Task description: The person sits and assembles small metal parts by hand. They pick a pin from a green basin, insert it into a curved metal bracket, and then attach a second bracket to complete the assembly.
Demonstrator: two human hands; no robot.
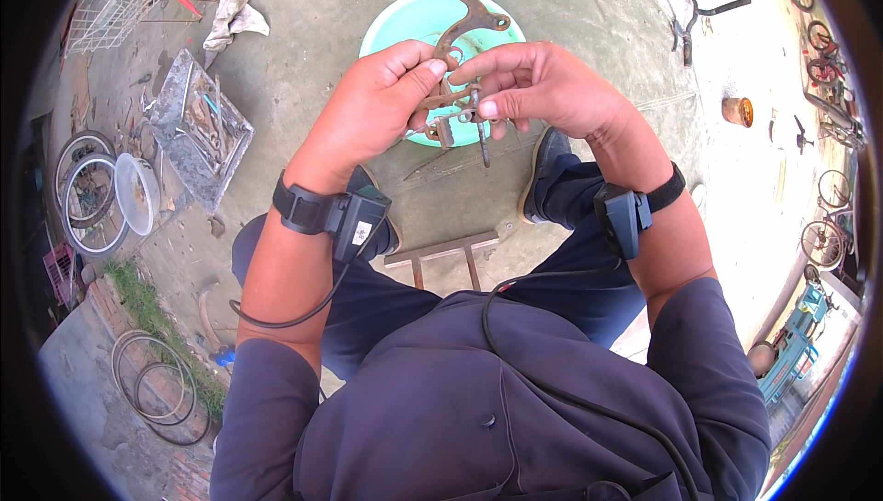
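Both hands meet above the knees. Left hand [372, 105] grips a rusty curved bracket [464, 27] between thumb and fingers [418, 64]. Right hand [543, 87] pinches a small bolt [480, 128] at its lower end, above a turquoise basin [405, 23].

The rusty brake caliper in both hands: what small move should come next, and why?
Probably the right hand should turn the bolt it pinches, since the left hand already steadies the rusty brake caliper above the turquoise basin.
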